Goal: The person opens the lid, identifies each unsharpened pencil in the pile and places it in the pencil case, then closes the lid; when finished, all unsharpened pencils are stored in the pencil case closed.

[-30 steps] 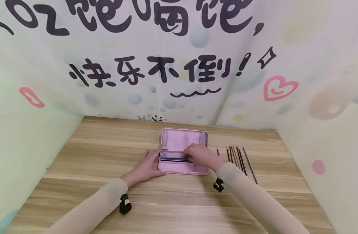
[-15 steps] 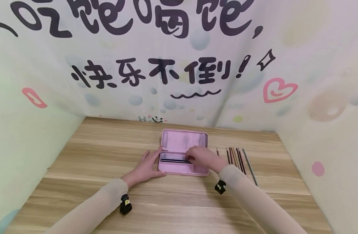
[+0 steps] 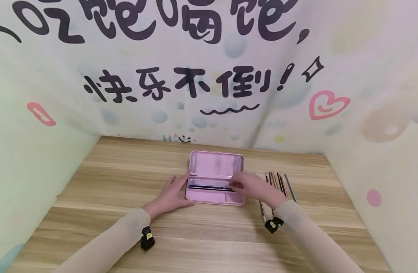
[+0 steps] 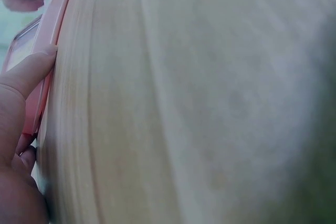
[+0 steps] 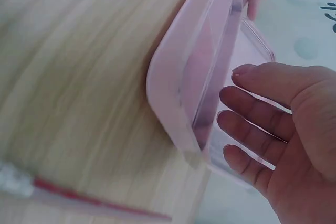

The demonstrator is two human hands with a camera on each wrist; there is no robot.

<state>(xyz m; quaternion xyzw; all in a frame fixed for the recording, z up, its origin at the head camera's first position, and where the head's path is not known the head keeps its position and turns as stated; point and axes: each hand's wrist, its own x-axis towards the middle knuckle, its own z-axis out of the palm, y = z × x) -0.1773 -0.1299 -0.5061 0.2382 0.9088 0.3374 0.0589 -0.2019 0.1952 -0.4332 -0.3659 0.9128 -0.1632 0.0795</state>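
An opened pink pencil case (image 3: pixel 205 197) lies on the table, its lid (image 3: pixel 212 163) tipped back toward the wall. Dark, thin pencils (image 3: pixel 209 187) lie lengthwise in its rear compartment. My left hand (image 3: pixel 166 199) holds the left end of the case, thumb along the front side and forefinger at the back corner. The thumb (image 4: pixel 31 72) presses the case's edge in the left wrist view. Over the case's right end hovers my right hand (image 3: pixel 254 186). In the right wrist view its fingers (image 5: pixel 257 108) are loosely bent, apart, with nothing between them.
Several slim pencils (image 3: pixel 276 179) lie side by side to the right of the case, partly hidden under my right forearm. One pencil (image 5: pixel 105 207) shows blurred near the right wrist camera. A printed cloth wall (image 3: pixel 151 121) stands behind the wooden table (image 3: pixel 127 163).
My right hand has moved right along the case, uncovering more of the dark pencils inside. The right forearm now covers part of the loose pencils. My left hand stays in place.
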